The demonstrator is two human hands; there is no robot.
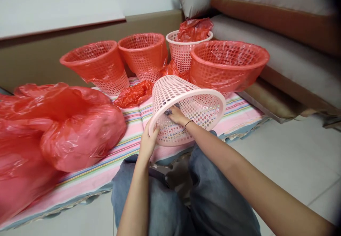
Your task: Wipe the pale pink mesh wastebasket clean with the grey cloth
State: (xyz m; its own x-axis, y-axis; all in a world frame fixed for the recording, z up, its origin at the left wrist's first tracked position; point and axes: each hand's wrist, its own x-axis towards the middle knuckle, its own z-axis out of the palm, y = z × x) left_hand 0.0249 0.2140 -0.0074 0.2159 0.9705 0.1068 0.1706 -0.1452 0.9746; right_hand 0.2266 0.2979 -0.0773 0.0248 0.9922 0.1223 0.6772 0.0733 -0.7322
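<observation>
A pale pink perforated plastic basket (173, 88) lies tilted in front of me, its mouth facing me. My left hand (150, 136) is closed on the left side of the rim, with the thumb on the near edge. Inside the basket, my right hand (177, 116) presses a dark grey cloth (168, 112) against the inner wall on the left. The fingers wrap round the cloth, and only part of it shows. A thin black band circles my right wrist.
Red-bagged baskets (101, 65) stand behind; a pink basket (183, 51) holds a crumpled red bag (195, 30). Full red bags (82, 133) sit at left, a loose red bag (135, 94) in the middle. A striped cloth (128, 136) lies underneath; stacked cushions (279, 51) rise at right.
</observation>
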